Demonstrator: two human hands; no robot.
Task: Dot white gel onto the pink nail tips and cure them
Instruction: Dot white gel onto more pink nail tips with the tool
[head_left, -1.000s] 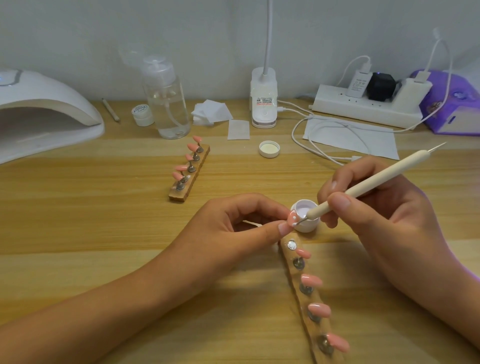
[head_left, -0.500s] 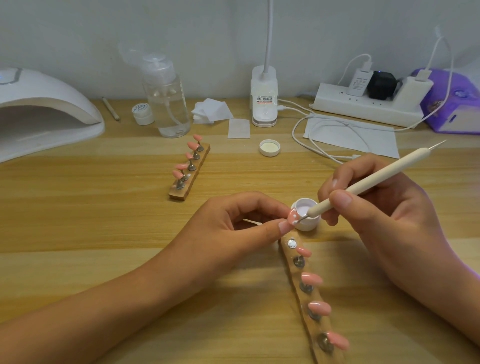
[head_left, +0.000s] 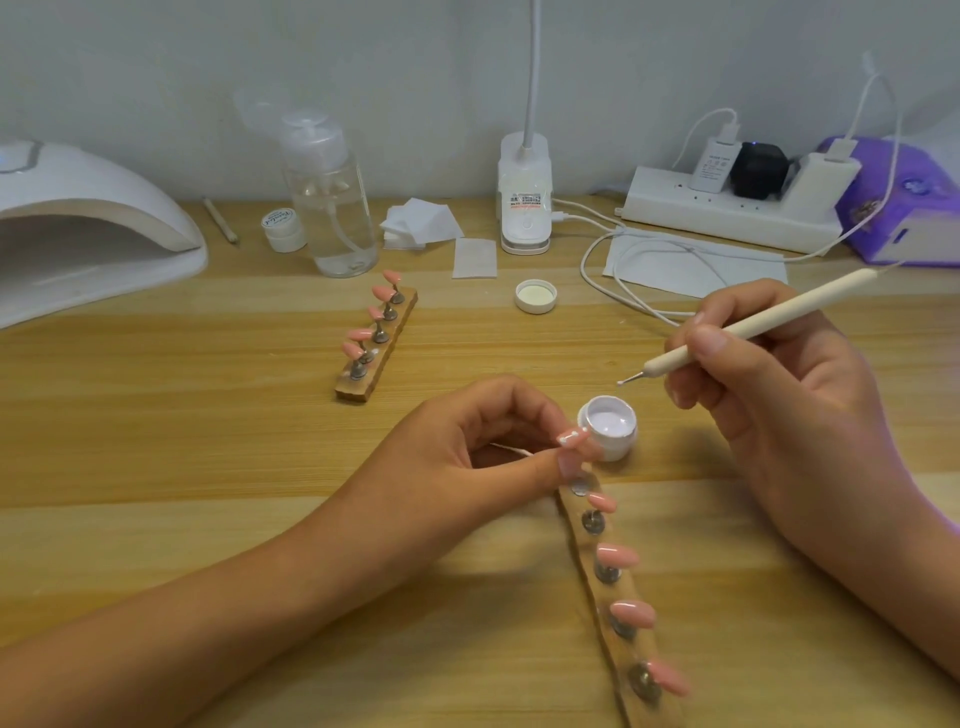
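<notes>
One pink nail tip (head_left: 571, 439), already dotted white, is pinched in the left hand (head_left: 478, 447) beside the open gel pot (head_left: 610, 428). The dotting pen (head_left: 753, 327) is gripped in the right hand (head_left: 779, 410). Four tips (head_left: 617, 556) on the near strip (head_left: 592, 592) appear undotted, and curing is judged not yet done.

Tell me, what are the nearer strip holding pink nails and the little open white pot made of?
The nearer strip looks like raw wood: brown, matte, with rough edges. Its round studs shine grey, probably metal. The open pot seems smooth white plastic, slightly glossy.
</notes>
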